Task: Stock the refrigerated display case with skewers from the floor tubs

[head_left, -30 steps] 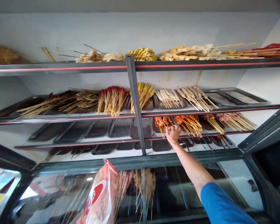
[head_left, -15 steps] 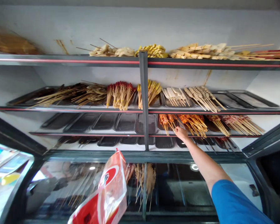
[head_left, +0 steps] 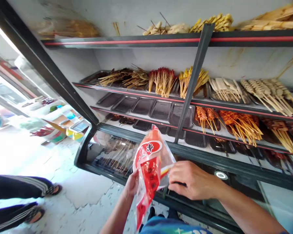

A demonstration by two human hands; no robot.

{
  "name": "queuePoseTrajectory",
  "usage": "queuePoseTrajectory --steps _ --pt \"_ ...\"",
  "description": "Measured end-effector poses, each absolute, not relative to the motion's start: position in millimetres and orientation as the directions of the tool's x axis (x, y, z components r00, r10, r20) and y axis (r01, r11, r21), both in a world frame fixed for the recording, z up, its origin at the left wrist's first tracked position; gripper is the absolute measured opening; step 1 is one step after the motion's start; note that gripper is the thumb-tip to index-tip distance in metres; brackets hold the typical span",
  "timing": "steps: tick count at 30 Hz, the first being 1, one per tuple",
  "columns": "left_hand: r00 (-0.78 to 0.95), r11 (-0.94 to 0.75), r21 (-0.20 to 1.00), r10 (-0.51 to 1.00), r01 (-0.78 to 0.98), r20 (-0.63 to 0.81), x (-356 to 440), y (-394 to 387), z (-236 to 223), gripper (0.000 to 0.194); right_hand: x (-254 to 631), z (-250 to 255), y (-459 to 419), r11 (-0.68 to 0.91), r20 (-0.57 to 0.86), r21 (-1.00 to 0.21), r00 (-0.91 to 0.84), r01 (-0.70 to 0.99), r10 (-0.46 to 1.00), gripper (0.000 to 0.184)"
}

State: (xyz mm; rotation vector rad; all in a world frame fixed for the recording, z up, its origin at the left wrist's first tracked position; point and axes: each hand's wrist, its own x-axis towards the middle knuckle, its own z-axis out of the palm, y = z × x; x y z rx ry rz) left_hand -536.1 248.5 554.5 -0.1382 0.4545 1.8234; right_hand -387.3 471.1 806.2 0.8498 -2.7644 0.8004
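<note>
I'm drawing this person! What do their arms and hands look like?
The left hand and right hand wear no gloves. Both visible forearms are bare, with no sleeves or watch showing. At the picture's bottom edge, a blue top with pale markings shows.

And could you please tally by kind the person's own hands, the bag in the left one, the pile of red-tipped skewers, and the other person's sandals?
Hands: 2 (left hand, right hand)
Red-and-clear bag: 1
Pile of red-tipped skewers: 1
Other person's sandals: 2
Total: 6
</note>
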Motion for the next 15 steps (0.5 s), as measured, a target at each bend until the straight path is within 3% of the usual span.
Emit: queuePoseTrajectory --steps 2,4,9,11,15 --pt "-0.337 -0.263 0.241 0.872 -0.934 -0.356 -540 257 557 0.04 -380 806 461 0.678 0.34 -0.439 -0.808 -0.589 -0.481 0.029" --pt "-0.389 -0.32 0.242 0.856 -0.916 -0.34 -542 263 560 0.042 -376 798 455 0.729 0.382 -0.352 -0.801 -0.588 -0.461 0.03" --pt "-0.426 -0.389 0.19 0.876 -0.901 -0.228 -545 273 560 0.037 -386 759 455 0.988 0.368 -0.046 -0.922 -0.146 -0.119 0.033" --pt "-0.413 -0.38 0.179 0.886 -0.907 -0.209 -544 278 559 0.036 -393 747 461 0.998 0.397 -0.055 -0.918 -0.01 0.013 0.029" --pt "-0.501 -0.468 0.185 0.834 -0.864 -0.231 -540 290 565 0.032 -404 740 473 0.973 0.38 -0.205 -0.908 0.102 0.175 0.018"
